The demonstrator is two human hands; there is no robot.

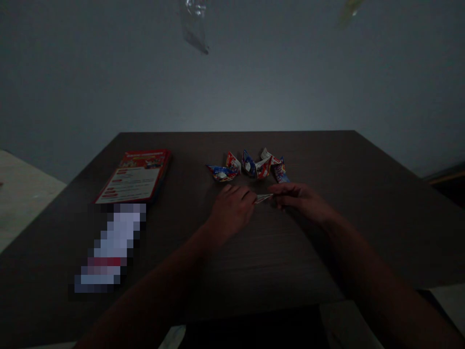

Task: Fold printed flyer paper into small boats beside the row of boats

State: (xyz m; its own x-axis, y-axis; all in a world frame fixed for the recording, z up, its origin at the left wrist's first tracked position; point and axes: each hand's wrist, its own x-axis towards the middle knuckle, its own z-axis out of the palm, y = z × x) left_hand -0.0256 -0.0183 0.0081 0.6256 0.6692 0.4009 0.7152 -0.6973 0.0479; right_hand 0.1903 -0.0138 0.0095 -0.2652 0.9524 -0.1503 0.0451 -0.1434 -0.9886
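Folded paper (264, 198) sits low over the tabletop (232, 271), between the two hands, just near of the row of paper shapes. Long axis runs left-right, right end a touch farther away. Visible part is a thin wedge, narrow tip pointing right at the right hand (300, 199). Left end runs in under the left hand (234, 206), so can't tell full length.

Left hand: back up, fingers bent together, closed on the paper's left end; fingertips hidden. Right hand: thumb and index pinching the right tip, other fingers curled below.

Around it: folded paper shapes (249, 164) in blue, red and white print, clustered just beyond the hands, points sticking up, some touching or overlapping. They crowd the far side. Stack of printed sheets (134, 179), red border and white text panel, at far left, well apart. Pixelated pale object (116, 242) near side of the stack, can't tell what. Near side between the forearms is bare tabletop. Wall (232, 92) behind the far edge.

Look: paper is pale, whitish, creased, with layered edges and a darker line between. Light is dim; print on it can't be read.
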